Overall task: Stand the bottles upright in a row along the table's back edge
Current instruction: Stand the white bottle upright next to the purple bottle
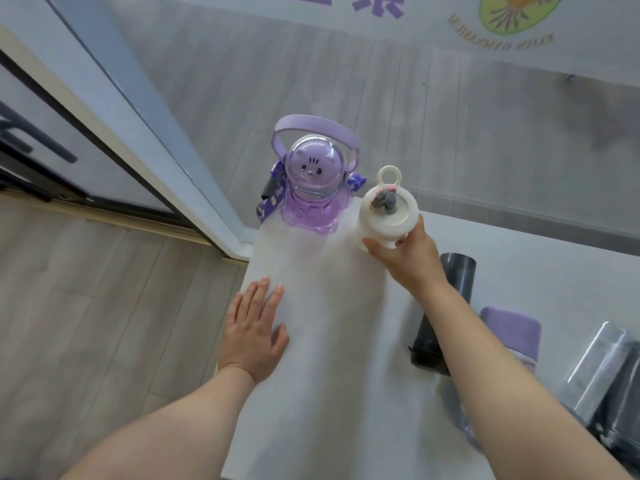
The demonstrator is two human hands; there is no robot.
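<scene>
A purple bear-shaped bottle [310, 188] with a carry handle stands upright at the back left corner of the white table [311, 341]. Just right of it stands a white bottle [386, 211] with a ring-topped lid; my right hand [408, 261] grips it below the lid. My left hand [254, 330] lies flat and open on the table near its left edge. A dark grey bottle [446, 306] lies on its side behind my right forearm. A purple-capped bottle [512, 330] and a clear and dark bottle [602, 382] lie further right.
A glass wall [381, 81] rises directly behind the table's back edge. A door frame [138, 133] runs diagonally at the left, with wood-look floor [86, 323] below the table's left edge.
</scene>
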